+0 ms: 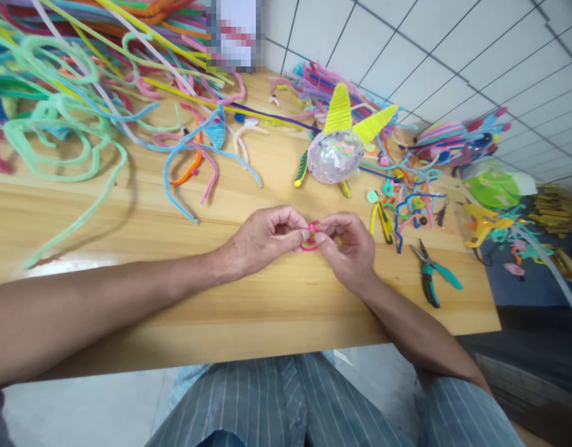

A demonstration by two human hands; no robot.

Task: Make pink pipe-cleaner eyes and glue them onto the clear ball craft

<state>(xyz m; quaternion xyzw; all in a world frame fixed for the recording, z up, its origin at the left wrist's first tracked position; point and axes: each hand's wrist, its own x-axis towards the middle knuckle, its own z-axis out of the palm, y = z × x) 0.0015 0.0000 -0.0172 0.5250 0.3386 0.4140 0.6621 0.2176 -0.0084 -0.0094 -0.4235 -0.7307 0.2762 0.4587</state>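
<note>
— What lay at your far left?
— A tangle of pipe cleaners [57, 112] on the wooden table [127, 248]
— And your hands?
— Your left hand [262, 242] and right hand [348, 248] met near the table's front edge, and both pinched a pink pipe-cleaner loop [308, 246] between their fingertips. Teal pliers [435, 276] lay off to the right

left hand [262, 241], right hand [348, 248]: bare | forearms [127, 298]: bare, unsleeved | trousers [286, 397]: grey-blue cloth, thin pale pinstripes along both legs
</note>
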